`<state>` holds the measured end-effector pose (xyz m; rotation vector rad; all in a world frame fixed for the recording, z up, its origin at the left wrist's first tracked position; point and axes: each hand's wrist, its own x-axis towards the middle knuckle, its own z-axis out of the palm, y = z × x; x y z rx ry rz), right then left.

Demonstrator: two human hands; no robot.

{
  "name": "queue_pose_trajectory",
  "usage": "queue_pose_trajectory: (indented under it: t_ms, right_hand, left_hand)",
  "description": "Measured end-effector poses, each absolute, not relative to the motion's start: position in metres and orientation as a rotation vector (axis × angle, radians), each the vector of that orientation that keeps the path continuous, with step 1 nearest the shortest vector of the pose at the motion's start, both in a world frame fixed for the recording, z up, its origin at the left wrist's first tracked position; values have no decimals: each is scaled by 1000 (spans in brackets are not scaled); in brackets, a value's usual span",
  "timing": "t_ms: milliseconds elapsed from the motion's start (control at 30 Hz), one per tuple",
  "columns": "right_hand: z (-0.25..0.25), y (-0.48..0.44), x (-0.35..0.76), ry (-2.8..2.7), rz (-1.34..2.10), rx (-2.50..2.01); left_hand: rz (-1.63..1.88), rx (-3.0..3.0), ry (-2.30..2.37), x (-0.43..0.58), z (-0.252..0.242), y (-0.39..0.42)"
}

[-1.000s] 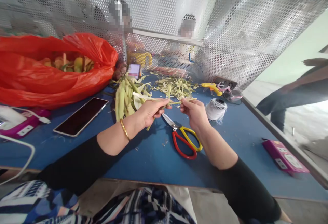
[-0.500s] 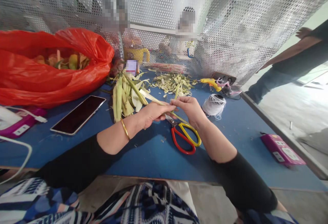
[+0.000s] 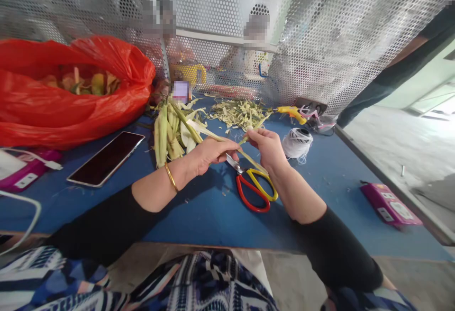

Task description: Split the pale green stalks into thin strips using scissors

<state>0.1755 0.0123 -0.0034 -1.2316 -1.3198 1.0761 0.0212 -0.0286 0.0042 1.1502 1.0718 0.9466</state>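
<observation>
My left hand (image 3: 215, 152), with a gold bangle at its wrist, is closed on pale green corn husk strips (image 3: 254, 160) that stick out past its fingertips. Between the thumb and fingers of my right hand (image 3: 266, 146) is pinched another husk strip (image 3: 246, 138), its end pointing up and away. Just below both hands lie scissors (image 3: 253, 188) with one red and one yellow handle, their blades partly under my left fingers. Beyond my left hand rests a pile of corn husks (image 3: 166, 133). Behind my hands are husk shreds (image 3: 237, 113).
A red plastic bag (image 3: 117, 107), a phone (image 3: 106, 158) and a purple power strip (image 3: 35, 173) are on the left. To the right stand a white thread spool (image 3: 297, 143), a yellow glue gun (image 3: 292, 114) and another purple power strip (image 3: 389, 204). Behind the perforated screen (image 3: 220, 7) are people.
My right hand has drawn slightly away from my left, and the strip between them now shows more. A person at the right has shifted. The view has tilted a little.
</observation>
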Motion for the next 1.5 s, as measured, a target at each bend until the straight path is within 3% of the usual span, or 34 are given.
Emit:
queue_pose_trajectory:
  t_ms: [100,200,433,767,1067,1367,1500]
  right_hand:
    - [6,10,183,-1559,713,-1444]
    - [16,4,186,-1702,426,-1352]
    - [14,-14,168,-1781,1365,-965]
    - [10,-9,165,-1427,1281,-986]
    - [4,-5,164,-1396,1097,-1016]
    - [35,-21,180,-1563,231,-1032]
    - [22,-28,168,-1824,315,-1109]
  left_hand:
    - [873,1201,1113,21,5,-29]
    - [793,1261,1115,22,4,-31]
    - [610,1388,1006,28,4,-40]
    - [695,1557,1133,35,4,-46]
    - [705,1465,1036,36,5,-46]
    - [922,709,867,11,19,-21]
    - [1060,622,819,11,20,-20]
